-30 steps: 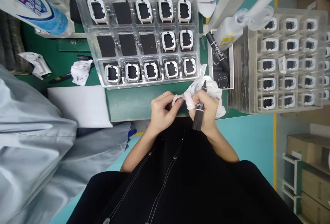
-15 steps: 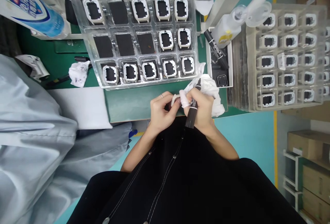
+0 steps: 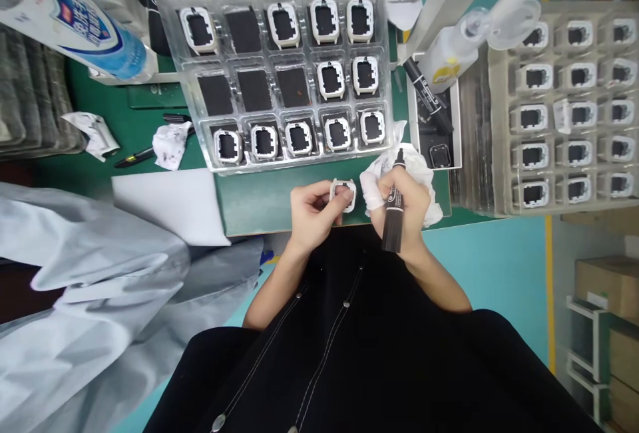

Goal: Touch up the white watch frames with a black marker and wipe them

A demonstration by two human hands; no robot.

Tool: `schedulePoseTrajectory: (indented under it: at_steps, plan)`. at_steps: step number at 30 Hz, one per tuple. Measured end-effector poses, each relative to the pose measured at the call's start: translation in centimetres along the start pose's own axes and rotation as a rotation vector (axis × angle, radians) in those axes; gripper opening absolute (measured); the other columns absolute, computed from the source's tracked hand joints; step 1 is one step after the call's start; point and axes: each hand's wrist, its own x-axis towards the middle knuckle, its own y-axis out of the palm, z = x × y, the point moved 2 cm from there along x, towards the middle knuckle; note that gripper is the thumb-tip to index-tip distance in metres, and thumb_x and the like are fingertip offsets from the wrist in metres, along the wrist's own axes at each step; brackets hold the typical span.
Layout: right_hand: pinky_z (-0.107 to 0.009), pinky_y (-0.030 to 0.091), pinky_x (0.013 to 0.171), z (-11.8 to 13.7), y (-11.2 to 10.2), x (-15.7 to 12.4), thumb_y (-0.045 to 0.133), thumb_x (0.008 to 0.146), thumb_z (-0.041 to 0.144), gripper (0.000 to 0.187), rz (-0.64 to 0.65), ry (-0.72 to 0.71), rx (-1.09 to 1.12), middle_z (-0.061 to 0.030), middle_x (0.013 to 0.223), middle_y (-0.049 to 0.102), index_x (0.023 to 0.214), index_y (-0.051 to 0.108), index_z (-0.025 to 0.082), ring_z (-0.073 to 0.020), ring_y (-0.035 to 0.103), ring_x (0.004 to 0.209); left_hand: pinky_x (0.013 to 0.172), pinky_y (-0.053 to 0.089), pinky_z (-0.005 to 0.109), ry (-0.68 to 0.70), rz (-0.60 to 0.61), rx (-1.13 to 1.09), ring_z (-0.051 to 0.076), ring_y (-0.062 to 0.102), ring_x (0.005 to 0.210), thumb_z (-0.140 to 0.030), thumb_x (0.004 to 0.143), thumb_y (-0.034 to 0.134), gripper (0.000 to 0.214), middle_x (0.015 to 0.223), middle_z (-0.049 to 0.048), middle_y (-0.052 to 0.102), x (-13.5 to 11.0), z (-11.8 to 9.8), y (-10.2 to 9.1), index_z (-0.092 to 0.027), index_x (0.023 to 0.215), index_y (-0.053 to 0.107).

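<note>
Near the table's front edge, my left hand [image 3: 314, 213] pinches a white watch case frame [image 3: 350, 201] between thumb and fingers, its opening turned up. Just to the right, my right hand [image 3: 407, 200] is closed round a black marker pen [image 3: 394, 213], tip pointing away from me. A white cloth or finger cover wraps one finger of that hand. Beneath it lies a crumpled white tissue [image 3: 432, 203]. Beyond both hands, a clear plastic tray [image 3: 309, 110] holds several similar white frames, and some of its pockets show only black padding.
Right of the tray, a small box [image 3: 455, 130] holds markers, beside a pump bottle [image 3: 449, 60]. Stacked trays of frames [image 3: 544, 97] stand farther right. At left are a blue-labelled bottle [image 3: 84, 30], a stained tissue [image 3: 170, 145], a white foam sheet [image 3: 170, 203] and a person's grey-blue sleeve [image 3: 100, 253].
My right hand with the marker has moved right, away from the frame. The frame in my left hand has turned from edge-on to face-up. The whole view has shifted slightly.
</note>
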Motion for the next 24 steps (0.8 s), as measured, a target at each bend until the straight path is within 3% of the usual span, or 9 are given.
schedulePoseTrajectory:
  at_steps: [10, 17, 24]
  plan:
    - [-0.028, 0.032, 0.057, -0.01, 0.72, 0.14, 0.081, 0.100, 0.022, 0.044, 0.120, 0.028, 0.019, 0.0095, 0.066, 0.045, 0.076, 0.045, 0.025, -0.0084, 0.037, 0.059, 0.042, 0.039, 0.024, 0.026, 0.034, 0.012, 0.010, 0.054, 0.041, -0.059, 0.091, 0.095, 0.044, 0.054, -0.0026, 0.062, 0.05, -0.12, 0.10, -0.019, 0.076, 0.083]
    - [-0.031, 0.029, 0.056, -0.19, 0.30, 0.05, 0.079, 0.104, 0.038, 0.049, 0.044, 0.038, -0.032, 0.0084, 0.062, 0.039, 0.071, 0.044, 0.025, -0.0108, 0.033, 0.058, 0.039, 0.038, 0.024, -0.039, -0.007, -0.001, 0.009, 0.052, 0.039, -0.059, 0.086, 0.098, 0.044, 0.056, -0.0024, 0.064, -0.01, 0.05, -0.06, -0.019, 0.076, 0.082]
    - [-0.029, 0.030, 0.054, 0.16, 0.60, 0.39, 0.076, 0.099, 0.021, 0.041, 0.094, 0.015, 0.021, 0.0090, 0.065, 0.041, 0.074, 0.043, 0.025, -0.0092, 0.035, 0.057, 0.042, 0.038, 0.025, -0.014, 0.033, 0.048, 0.010, 0.051, 0.041, -0.064, 0.090, 0.093, 0.049, 0.054, -0.0032, 0.059, 0.01, 0.22, -0.04, -0.019, 0.077, 0.081]
